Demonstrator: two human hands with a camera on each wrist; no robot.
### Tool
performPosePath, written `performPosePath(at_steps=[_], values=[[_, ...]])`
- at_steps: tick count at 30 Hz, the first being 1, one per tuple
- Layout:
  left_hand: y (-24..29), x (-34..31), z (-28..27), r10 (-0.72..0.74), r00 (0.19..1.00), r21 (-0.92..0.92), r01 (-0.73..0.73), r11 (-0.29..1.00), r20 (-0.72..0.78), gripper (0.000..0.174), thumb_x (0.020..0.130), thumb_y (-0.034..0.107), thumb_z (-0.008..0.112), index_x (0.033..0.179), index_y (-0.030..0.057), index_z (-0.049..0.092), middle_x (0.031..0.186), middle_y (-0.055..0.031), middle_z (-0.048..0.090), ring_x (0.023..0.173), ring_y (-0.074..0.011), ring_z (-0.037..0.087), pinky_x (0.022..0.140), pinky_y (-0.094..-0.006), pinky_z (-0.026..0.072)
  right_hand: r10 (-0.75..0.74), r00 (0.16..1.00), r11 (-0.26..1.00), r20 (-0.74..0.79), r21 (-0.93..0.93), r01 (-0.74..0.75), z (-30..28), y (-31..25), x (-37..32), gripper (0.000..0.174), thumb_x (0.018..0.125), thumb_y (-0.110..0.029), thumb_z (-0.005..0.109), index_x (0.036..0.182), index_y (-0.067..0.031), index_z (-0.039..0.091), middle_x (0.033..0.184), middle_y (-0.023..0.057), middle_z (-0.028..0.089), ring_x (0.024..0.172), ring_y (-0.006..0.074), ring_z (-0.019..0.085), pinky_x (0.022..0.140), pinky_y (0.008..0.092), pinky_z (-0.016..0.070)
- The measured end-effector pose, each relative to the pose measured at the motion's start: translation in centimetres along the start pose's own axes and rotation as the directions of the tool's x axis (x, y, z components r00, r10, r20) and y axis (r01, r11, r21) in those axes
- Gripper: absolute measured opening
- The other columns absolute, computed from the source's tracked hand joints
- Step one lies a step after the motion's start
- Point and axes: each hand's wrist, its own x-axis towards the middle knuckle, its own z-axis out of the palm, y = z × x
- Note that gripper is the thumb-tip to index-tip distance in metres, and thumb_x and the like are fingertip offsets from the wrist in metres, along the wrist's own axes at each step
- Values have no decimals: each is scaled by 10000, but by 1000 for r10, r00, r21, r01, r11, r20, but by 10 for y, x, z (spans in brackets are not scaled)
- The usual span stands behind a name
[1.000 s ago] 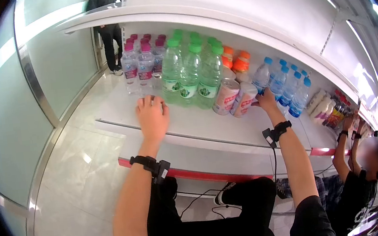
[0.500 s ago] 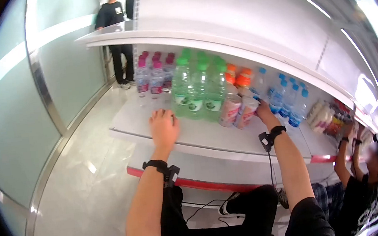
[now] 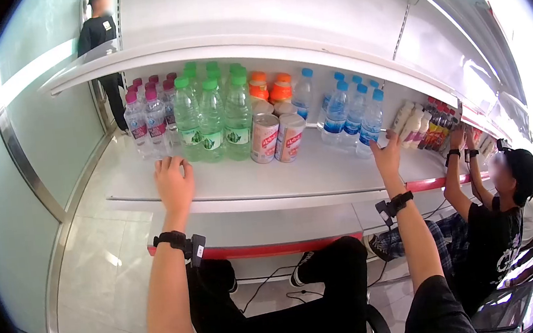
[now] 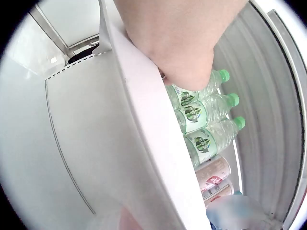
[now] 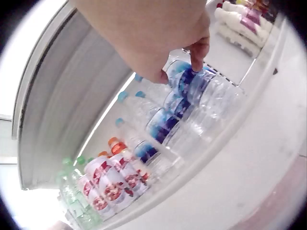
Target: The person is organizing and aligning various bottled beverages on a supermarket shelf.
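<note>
My left hand (image 3: 174, 184) rests on the white shelf (image 3: 229, 186) at its front left, holding nothing, its fingertips close before the green-capped bottles (image 3: 211, 123). Farther right, my right hand (image 3: 387, 156) has thumb and fingers on either side of a blue-capped water bottle (image 3: 371, 120), the front one on the right. Its blue label (image 5: 184, 79) appears between thumb and fingers in the right wrist view. More blue-capped bottles (image 3: 336, 115) stand just left of it. Two pink-and-white cans (image 3: 289, 137) stand side by side at mid-shelf.
Pink-capped bottles (image 3: 155, 119) stand at the left end. Orange-capped bottles (image 3: 281, 88) are behind the cans. White bottles (image 3: 413, 124) lie farther right. An upper shelf (image 3: 222, 49) overhangs everything. Another person (image 3: 494, 227) reaches into the shelving at right; a glass partition (image 3: 28, 126) borders the left.
My right hand has left the blue-capped bottle beside the cans and moved right to the front right bottle. The head view has swung right. My left hand stays on the shelf.
</note>
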Motion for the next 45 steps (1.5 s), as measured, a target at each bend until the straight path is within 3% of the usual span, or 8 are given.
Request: performPosePath(at_steps=[5,11,21,24,26,38,42,45], values=[[-4,0,1,10,1000,-9,-10,1000,-5,87,849,134,621,842,47,627,904,-95,625,925,-330,551,800,-451,452,28,981,988,192,146,-57,26,17,12,630,728,-359,800,1176,14,563,1114,219,668,1042,404,637,839,478,510],[-3,0,2,8,1000,-45,-9,999,-27,92,848,134,626,839,43,634,879,-106,626,905,-343,551,796,-458,458,233,932,972,279,-110,-210,21,-24,8,709,698,-419,764,1227,2,549,1057,228,692,986,408,661,861,469,517],[1,2,-1,-5,1000,-84,3,996,-25,118,852,145,636,814,33,635,868,-112,624,882,-337,556,768,-456,470,39,861,992,507,81,-92,51,-119,-4,740,711,-462,746,1260,-5,552,1094,239,689,1020,385,663,862,450,524],[2,2,-2,-13,1000,-101,14,995,10,133,850,156,643,802,33,631,862,-112,625,877,-337,558,754,-449,475,10,872,998,489,48,-39,72,-138,7,707,727,-461,743,1227,6,564,1064,238,694,924,372,697,806,434,545],[1,4,-1,-5,1000,-87,6,996,14,140,848,157,647,793,30,628,857,-111,626,876,-337,558,753,-445,476,150,719,957,679,84,-279,78,-150,18,638,759,-297,772,1215,85,544,1056,248,675,831,292,718,654,374,567],[5,3,-3,-20,999,-98,23,995,26,175,861,178,651,784,22,630,864,-101,631,881,-328,565,759,-442,472,75,793,672,605,557,-488,130,-87,-12,575,807,-108,731,1303,80,512,1097,193,676,729,200,725,613,328,588],[5,3,-3,-40,999,-98,42,994,22,159,861,157,646,784,18,631,867,-104,634,891,-329,569,762,-443,473,138,717,706,683,439,-555,52,-100,-5,566,814,-134,734,1289,77,510,1175,209,643,777,231,730,636,319,576],[4,2,-3,-30,999,-106,31,994,10,152,862,148,641,788,16,632,859,-105,636,883,-327,570,757,-442,473,205,845,884,494,277,-377,37,-46,7,583,810,-173,752,1280,59,498,1145,208,645,739,263,720,611,318,563]])
